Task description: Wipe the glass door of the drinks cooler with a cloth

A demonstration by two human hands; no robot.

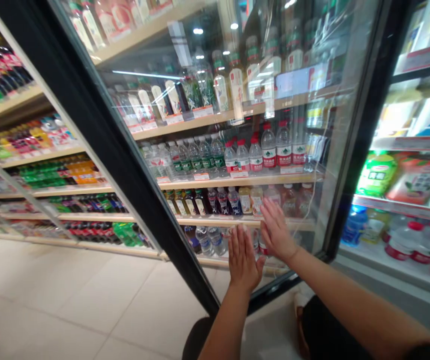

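Observation:
A glass cooler door (286, 280) with a black frame stands swung out in front of me. My left hand (244, 257) is held up flat at the lower part of the pane, fingers stretched and pointing up. Just right of it and a little higher, my right hand (277, 232) is also flat with fingers extended, tilted to the left. Both palms face the glass and seem to rest on it; firm contact cannot be made out. Neither hand holds anything. Behind the pane, shelves show water bottles with red caps (269, 147) and green-labelled water bottles (199, 155).
The cooler's inside (410, 205) lies to the right, with bottled drinks on its shelves. Left of the door, store shelves (60, 190) hold many soda bottles. Pale floor tiles (68, 295) spread below. A shoe (301, 320) shows near the door's bottom edge.

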